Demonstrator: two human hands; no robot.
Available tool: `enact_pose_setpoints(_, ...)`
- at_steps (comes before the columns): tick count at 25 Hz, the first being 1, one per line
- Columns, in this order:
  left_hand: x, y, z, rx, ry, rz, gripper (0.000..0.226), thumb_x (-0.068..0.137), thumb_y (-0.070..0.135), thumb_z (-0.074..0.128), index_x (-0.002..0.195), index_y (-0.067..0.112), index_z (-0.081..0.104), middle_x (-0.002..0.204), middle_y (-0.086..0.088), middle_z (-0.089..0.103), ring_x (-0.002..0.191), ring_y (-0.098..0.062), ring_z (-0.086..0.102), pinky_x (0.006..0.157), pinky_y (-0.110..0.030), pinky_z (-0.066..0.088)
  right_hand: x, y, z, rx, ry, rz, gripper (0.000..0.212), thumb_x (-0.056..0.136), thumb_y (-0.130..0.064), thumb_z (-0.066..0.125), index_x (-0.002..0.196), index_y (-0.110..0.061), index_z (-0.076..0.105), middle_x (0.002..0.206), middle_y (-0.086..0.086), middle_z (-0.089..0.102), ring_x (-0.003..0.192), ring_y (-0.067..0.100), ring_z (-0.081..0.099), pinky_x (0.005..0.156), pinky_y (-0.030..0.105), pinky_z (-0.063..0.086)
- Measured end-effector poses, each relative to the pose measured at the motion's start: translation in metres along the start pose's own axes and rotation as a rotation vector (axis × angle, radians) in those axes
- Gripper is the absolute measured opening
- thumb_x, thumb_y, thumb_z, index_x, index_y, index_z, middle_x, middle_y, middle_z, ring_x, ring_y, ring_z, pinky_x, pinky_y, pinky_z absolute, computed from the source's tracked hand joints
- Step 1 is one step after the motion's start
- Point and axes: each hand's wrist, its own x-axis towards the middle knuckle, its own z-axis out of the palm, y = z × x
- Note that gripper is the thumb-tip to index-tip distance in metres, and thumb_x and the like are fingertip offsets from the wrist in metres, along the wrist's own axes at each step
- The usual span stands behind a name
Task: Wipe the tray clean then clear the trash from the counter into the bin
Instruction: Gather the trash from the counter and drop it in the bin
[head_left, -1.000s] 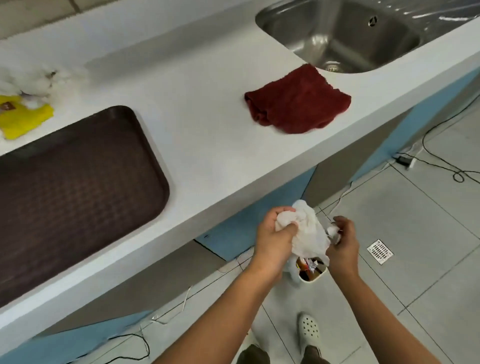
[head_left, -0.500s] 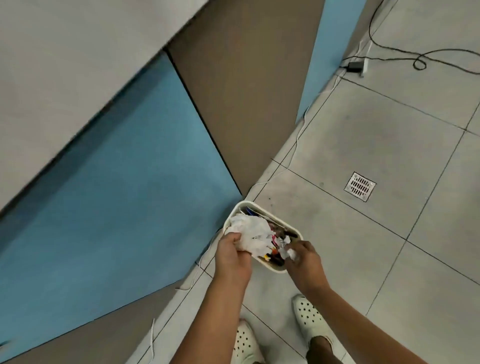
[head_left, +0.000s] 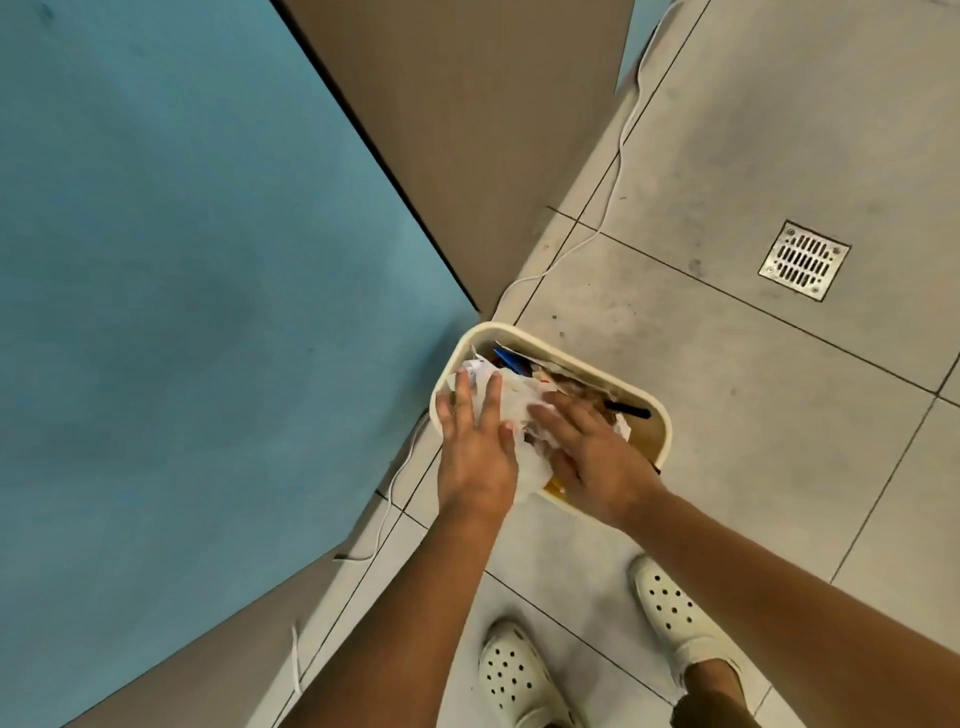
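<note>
A small cream bin (head_left: 655, 422) stands on the tiled floor against the blue cabinet front. Crumpled white paper trash (head_left: 519, 410) lies on top of other litter inside it. My left hand (head_left: 475, 452) is over the bin's left side with its fingers spread straight, resting on the paper. My right hand (head_left: 592, 462) is over the bin's near side, fingers extended flat on the trash. Neither hand grips anything. The tray and the counter top are out of view.
A blue and brown cabinet front (head_left: 208, 260) fills the left. A white cable (head_left: 608, 208) runs along its base. A metal floor drain (head_left: 804, 260) sits in the tiles at the right. My two white clogs (head_left: 511, 670) stand just behind the bin.
The view has swung down from the counter to the floor. Both hands have lowered the crumpled paper into the bin and let go of it, fingers now straight.
</note>
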Motion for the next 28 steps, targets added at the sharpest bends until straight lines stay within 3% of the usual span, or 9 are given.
enact_pose_setpoints(3,-0.005,-0.008,0.023,0.236,-0.216,0.149,0.063,0.100,0.033,0.026,0.148,0.020,-0.012,0.155,-0.005,-0.025,0.142,-0.027,-0.024,0.116,-0.036,-0.007,0.009,0.015,0.017,-0.247,-0.210,-0.025,0.072,0.080,-0.058,-0.004,0.148,-0.031,-0.004,0.154,-0.009,-0.019,0.145,0.023,-0.011,0.119,0.047,0.010)
enact_pose_setpoints(5,0.013,-0.012,0.027,0.353,-0.273,0.161,0.065,0.100,0.032,0.028,0.148,0.018,-0.014,0.155,-0.005,-0.024,0.143,-0.028,-0.021,0.116,-0.040,-0.009,0.018,0.014,0.023,-0.340,-0.257,0.019,0.084,0.067,-0.060,-0.018,0.145,-0.031,-0.016,0.139,-0.010,-0.037,0.143,0.027,-0.019,0.117,0.047,0.000)
enact_pose_setpoints(7,0.040,-0.014,0.026,0.410,-0.336,0.125,0.066,0.100,0.029,0.030,0.148,0.020,-0.014,0.156,-0.001,-0.021,0.144,-0.026,-0.018,0.117,-0.044,-0.005,0.027,0.016,0.027,-0.399,-0.281,0.058,0.073,0.078,-0.062,-0.010,0.143,-0.032,-0.021,0.132,-0.013,-0.045,0.142,0.033,-0.021,0.115,0.052,-0.001)
enact_pose_setpoints(10,0.071,-0.014,0.033,0.464,-0.428,0.059,0.073,0.096,0.020,0.039,0.148,0.022,-0.012,0.157,0.001,-0.017,0.145,-0.026,-0.016,0.117,-0.047,-0.002,0.043,0.027,0.030,-0.346,-0.366,0.148,0.062,0.096,-0.051,0.015,0.142,-0.036,-0.023,0.141,-0.019,-0.042,0.141,0.036,-0.019,0.114,0.057,-0.001)
enact_pose_setpoints(15,0.113,-0.006,0.044,0.524,-0.515,0.030,0.083,0.091,0.019,0.050,0.149,0.022,-0.009,0.157,0.000,-0.019,0.143,-0.029,-0.020,0.117,-0.050,0.006,0.075,0.037,0.045,-0.334,-0.480,0.248,0.059,0.100,-0.040,0.017,0.145,-0.030,-0.019,0.149,-0.011,-0.034,0.137,0.039,-0.027,0.113,0.053,-0.009)
enact_pose_setpoints(19,0.144,-0.004,0.064,0.547,-0.585,0.034,0.077,0.092,0.021,0.043,0.149,0.019,-0.009,0.157,-0.004,-0.017,0.143,-0.031,-0.021,0.117,-0.052,0.007,0.089,0.048,0.062,-0.360,-0.453,0.180,0.058,0.101,-0.029,0.023,0.147,-0.019,-0.010,0.154,0.004,-0.024,0.141,0.031,-0.023,0.114,0.047,-0.012)
enact_pose_setpoints(22,0.145,0.008,0.067,0.370,-0.411,-0.141,0.063,0.095,0.023,0.044,0.149,0.011,0.014,0.157,-0.011,0.013,0.145,-0.032,0.009,0.115,-0.047,0.023,0.094,0.055,0.069,-0.369,-0.432,0.189,0.059,0.100,-0.030,0.028,0.148,-0.018,-0.005,0.157,0.005,-0.014,0.144,0.028,-0.015,0.115,0.047,-0.007)
enact_pose_setpoints(24,0.129,0.015,0.053,0.308,-0.178,-0.134,0.048,0.096,0.020,0.042,0.142,0.009,0.032,0.148,-0.012,0.033,0.137,-0.031,0.028,0.111,-0.044,0.028,0.095,0.048,0.061,-0.364,-0.474,0.255,0.061,0.100,-0.033,0.025,0.147,-0.025,-0.013,0.152,-0.003,-0.029,0.141,0.033,-0.023,0.114,0.052,-0.006)
enact_pose_setpoints(28,0.079,0.006,0.029,0.109,-0.030,-0.098,0.041,0.098,0.021,0.040,0.139,0.020,0.040,0.153,-0.003,0.025,0.140,-0.026,0.025,0.113,-0.039,0.026,0.063,0.024,0.042,-0.254,-0.313,0.238,0.062,0.096,-0.031,0.035,0.145,-0.043,-0.001,0.150,-0.017,-0.030,0.143,0.035,-0.015,0.115,0.059,0.005)
